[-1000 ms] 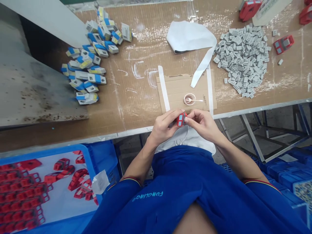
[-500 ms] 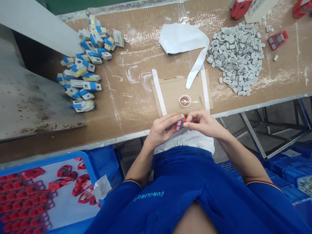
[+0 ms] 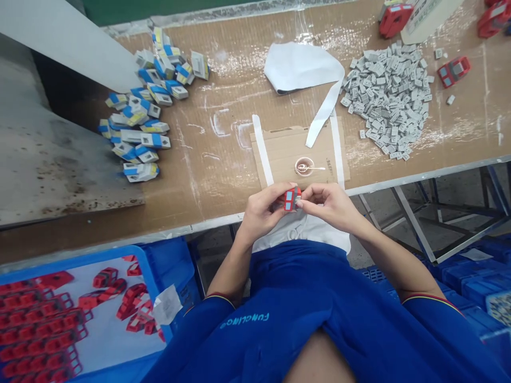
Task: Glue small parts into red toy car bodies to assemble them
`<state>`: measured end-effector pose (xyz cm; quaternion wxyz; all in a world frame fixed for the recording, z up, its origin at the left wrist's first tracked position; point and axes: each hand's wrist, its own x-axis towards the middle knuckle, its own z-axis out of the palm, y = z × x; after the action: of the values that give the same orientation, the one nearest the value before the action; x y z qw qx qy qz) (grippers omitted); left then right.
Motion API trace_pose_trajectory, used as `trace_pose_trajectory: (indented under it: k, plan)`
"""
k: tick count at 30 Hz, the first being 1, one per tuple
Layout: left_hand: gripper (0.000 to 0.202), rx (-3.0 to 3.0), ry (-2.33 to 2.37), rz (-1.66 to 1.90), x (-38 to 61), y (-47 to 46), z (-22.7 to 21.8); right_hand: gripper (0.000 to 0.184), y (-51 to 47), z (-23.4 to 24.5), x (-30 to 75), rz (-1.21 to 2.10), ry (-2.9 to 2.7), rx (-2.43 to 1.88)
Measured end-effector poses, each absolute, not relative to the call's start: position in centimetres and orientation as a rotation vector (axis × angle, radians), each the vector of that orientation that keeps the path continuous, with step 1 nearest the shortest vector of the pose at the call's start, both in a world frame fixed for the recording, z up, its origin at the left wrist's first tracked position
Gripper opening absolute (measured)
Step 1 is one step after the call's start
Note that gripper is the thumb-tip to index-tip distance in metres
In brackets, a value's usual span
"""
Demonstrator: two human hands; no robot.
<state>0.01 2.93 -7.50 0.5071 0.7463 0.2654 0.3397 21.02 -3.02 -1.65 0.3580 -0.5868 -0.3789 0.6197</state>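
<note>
My left hand (image 3: 265, 210) is closed around a small red toy truck (image 3: 290, 200) with light-blue windows, held just over the table's front edge. Thumb and forefinger of my right hand (image 3: 325, 202) pinch at the toy's right end, where a small light-grey plastic piece (image 3: 298, 198) shows against it. The fingertips hide part of this piece. Just beyond my hands, a small round cup (image 3: 304, 166) of brownish content, with a thin white stick across its rim, stands on a taped cardboard sheet (image 3: 279, 151).
Loose grey plastic pieces (image 3: 387, 101) form a heap at the right, near another red toy truck (image 3: 454, 72). White cloth (image 3: 303, 66) lies at the back. Blue, white and yellow toy parts (image 3: 147, 96) are piled at left. Below, a blue tray (image 3: 146, 266) holds red toys.
The toy truck has shifted slightly left and turned in my left hand, so more of its window side shows. A light-grey piece is now visible at my right fingertips.
</note>
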Motion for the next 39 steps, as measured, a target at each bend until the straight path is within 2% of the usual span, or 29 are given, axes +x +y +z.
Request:
trace_pose_trajectory:
  k: [11, 17, 21, 25, 39]
  plan:
    - [0.04, 1.856, 0.599, 0.749, -0.1, 3.5, -7.1, 0.021, -3.0, -2.2, 21.1, 1.54, -1.144, -1.543]
    - [0.044, 1.762, 0.617, 0.771, -0.1, 3.3, -7.8, 0.019, -2.9, -1.9, 21.0, 1.504, -1.141, -1.517]
    - [0.05, 1.631, 0.56, 0.836, 0.1, 3.1, -8.3, 0.029, -3.3, -1.3, 21.0, 1.549, -1.011, -1.485]
    - [0.047, 1.687, 0.529, 0.87, 0.2, 3.3, -8.1, 0.043, -3.5, -1.1, 20.9, 1.525, -0.962, -1.509]
    - [0.051, 1.719, 0.491, 0.878, -0.1, 3.7, -7.9, 0.053, -2.7, -1.6, 20.3, 1.708, -0.814, -1.486]
